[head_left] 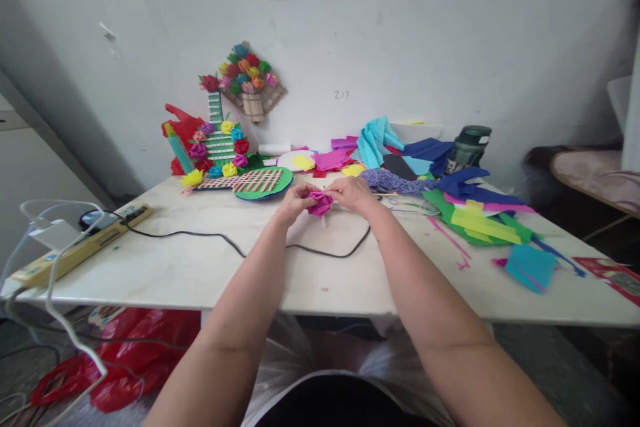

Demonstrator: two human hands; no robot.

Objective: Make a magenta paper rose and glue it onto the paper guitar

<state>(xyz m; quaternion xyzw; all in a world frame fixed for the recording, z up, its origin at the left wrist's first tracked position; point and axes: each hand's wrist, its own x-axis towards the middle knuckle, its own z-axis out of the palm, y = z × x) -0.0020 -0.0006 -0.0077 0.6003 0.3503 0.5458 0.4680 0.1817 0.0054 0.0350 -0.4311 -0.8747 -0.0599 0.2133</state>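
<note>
A small magenta crepe-paper flower (320, 204) is held between my two hands over the middle of the table, with a short pale stem pointing down from it. My left hand (298, 200) pinches its left side. The fingers of my right hand (352, 192) are closed on its upper right edge. Just behind the hands lie magenta and yellow paper pieces (330, 160) and a heap of purple yarn (395, 181).
Flower-decorated craft pieces (220, 143) stand at the back left, near a green oval board (263, 183). A power strip (83, 247) sits at the left, its black cable crossing the table (175, 267). Coloured paper (480, 223) and a dark bottle (467, 149) are on the right.
</note>
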